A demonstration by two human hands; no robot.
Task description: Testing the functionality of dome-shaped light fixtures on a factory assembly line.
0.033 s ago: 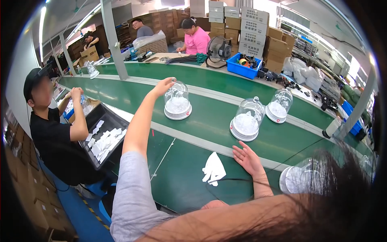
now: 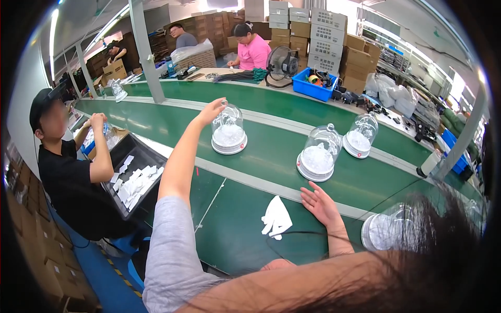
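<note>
Reaching far forward, my left hand [image 2: 213,110] has its fingertips closed on the top knob of a clear dome with a white base [image 2: 228,143], which stands upright on the green belt. My right hand [image 2: 322,204] is held palm up with fingers stretched out, holding nothing. Just beyond it stands a second clear dome [image 2: 317,161] with white filling inside. To its left, a crumpled white cloth [image 2: 276,218] lies on the green work surface. At the lower right another dome [image 2: 383,233] is partly hidden by dark hair.
Another dome [image 2: 360,138] stands by the metal rail. A black tray [image 2: 121,148] of white pieces lies at left, beside a seated person in black [image 2: 70,172]. Beyond the belt are a blue bin [image 2: 313,89], a fan [image 2: 282,65] and a person in pink [image 2: 253,50].
</note>
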